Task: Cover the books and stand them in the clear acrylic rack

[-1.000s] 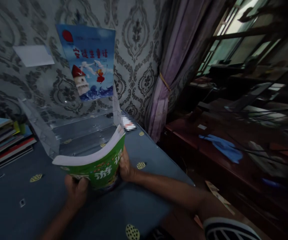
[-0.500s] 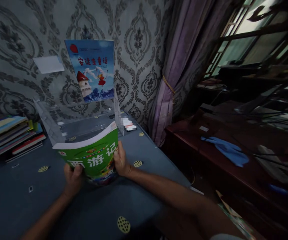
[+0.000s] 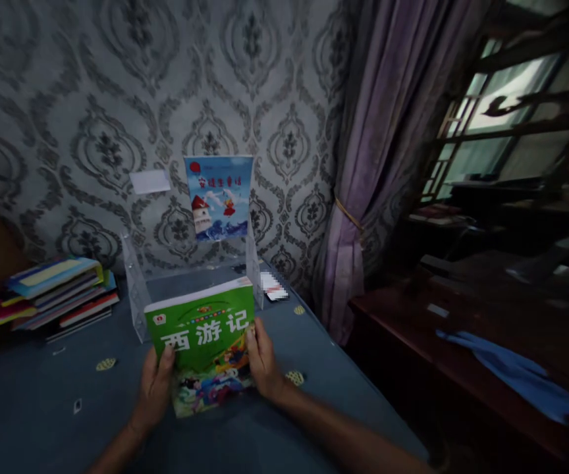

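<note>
Between both hands I hold a green picture-covered book (image 3: 210,355), its front cover with white Chinese characters facing me. My left hand (image 3: 153,388) grips the book's left edge, thumb on the cover. On the opposite edge my right hand (image 3: 263,365) is closed the same way; the fingers behind the book are hidden. Just beyond it stands a clear plastic rack (image 3: 136,289) with transparent side panels. A blue storybook (image 3: 220,197) with red characters stands upright in the rack's upper part, its cover toward me.
A stack of books (image 3: 62,293) lies at the left of the blue cloth-covered table (image 3: 91,421). A blurred-out white item (image 3: 273,286) lies right of the rack. A purple curtain (image 3: 348,243) hangs beside a dark red cabinet (image 3: 388,309) bearing a blue cloth (image 3: 512,375).
The view has tilted up and turned left, so the scene sits lower and further right. The green book, bowed before, is now flatter with more of its cover showing. Both hands keep holding it.
</note>
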A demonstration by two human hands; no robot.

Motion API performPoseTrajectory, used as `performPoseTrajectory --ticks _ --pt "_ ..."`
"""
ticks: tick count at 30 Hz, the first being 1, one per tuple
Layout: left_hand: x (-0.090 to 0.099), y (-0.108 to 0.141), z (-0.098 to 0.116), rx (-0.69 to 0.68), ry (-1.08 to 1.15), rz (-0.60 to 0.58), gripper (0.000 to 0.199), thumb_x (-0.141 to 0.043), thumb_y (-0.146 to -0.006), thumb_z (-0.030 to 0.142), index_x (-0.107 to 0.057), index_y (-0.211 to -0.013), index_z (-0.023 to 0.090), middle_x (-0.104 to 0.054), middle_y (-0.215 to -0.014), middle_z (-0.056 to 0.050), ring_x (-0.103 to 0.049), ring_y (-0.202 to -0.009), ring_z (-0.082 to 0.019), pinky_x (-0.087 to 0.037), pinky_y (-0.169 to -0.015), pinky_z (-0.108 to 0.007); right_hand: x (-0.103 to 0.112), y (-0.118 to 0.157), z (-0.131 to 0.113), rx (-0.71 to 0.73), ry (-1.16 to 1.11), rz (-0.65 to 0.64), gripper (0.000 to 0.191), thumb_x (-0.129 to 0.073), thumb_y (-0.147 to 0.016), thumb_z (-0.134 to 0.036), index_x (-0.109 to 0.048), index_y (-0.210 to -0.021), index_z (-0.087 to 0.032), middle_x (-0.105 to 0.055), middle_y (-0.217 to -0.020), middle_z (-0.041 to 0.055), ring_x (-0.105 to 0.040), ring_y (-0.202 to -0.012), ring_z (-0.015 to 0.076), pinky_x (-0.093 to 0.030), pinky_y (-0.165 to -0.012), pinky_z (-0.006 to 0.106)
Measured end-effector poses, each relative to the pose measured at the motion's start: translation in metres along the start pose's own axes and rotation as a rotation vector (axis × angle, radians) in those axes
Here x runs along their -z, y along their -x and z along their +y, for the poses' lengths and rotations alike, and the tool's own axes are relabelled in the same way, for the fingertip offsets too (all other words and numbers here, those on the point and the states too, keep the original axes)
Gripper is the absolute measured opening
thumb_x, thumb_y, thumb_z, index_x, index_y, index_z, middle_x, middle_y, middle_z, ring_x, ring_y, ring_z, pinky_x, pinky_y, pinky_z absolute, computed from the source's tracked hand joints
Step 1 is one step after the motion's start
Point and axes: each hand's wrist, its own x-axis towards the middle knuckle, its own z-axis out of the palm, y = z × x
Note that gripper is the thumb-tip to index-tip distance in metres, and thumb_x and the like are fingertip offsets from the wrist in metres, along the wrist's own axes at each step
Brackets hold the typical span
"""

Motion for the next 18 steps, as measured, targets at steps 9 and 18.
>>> performPoseTrajectory --ticks 9,18 --pt "0.014 -0.018 0.005 -0.09 -0.036 -0.065 0.063 -0.051 -0.076 0.082 -0.064 -0.073 0.021 -0.067 -0.071 -0.005 -0.064 -0.069 -0.024 -0.056 -0.063 -0.032 0.008 -0.017 -0.024 0.032 -0.015 -0.059 0.029 -0.037 -0.104 -0.042 -0.056 -0.093 -0.023 -0.057 -0.081 0.0001 -0.054 -0.074 0.0152 -0.046 -0.069 0.025" --pt "0.021 -0.015 0.034 -0.171 -0.282 -0.468 0.042 -0.05 -0.087 0.061 -0.062 -0.077 0.022 -0.064 -0.068 -0.003 -0.066 -0.073 -0.024 -0.058 -0.071 -0.032 0.037 -0.016 -0.011 -0.097 0.083 -0.21 0.03 -0.041 -0.101 -0.046 -0.051 -0.085 -0.022 -0.055 -0.077 -0.0007 -0.052 -0.072 0.0161 -0.045 -0.067 0.027"
